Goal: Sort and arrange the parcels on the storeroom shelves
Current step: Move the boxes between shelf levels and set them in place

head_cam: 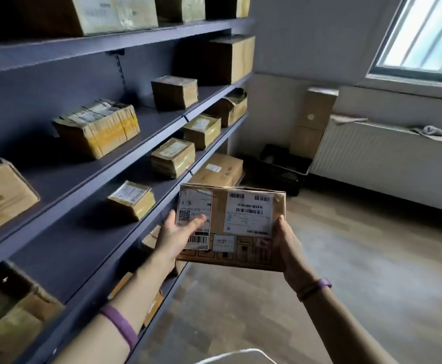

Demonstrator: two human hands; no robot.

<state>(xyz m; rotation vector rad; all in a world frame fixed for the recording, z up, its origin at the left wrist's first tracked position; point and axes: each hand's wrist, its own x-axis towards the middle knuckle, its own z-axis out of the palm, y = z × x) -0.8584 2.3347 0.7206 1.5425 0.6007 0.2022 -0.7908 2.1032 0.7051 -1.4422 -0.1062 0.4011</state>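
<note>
Storeroom shelves (pixel 57 179) at left carry spaced parcels (pixel 132 199), while the left hand (pixel 178 232) and right hand (pixel 287 248), each grip closed on an edge, hold a labelled cardboard parcel (pixel 241 224) near their front, apparently label-checking; next comes choosing a free slot.

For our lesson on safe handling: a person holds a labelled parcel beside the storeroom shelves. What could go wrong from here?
1. The parcel is held only at its two ends, by the left hand and the right hand; it might slip and drop to the floor.
2. Sliding it onto the nearest shelf could knock the small parcel that sits close to that shelf's front edge.
</note>
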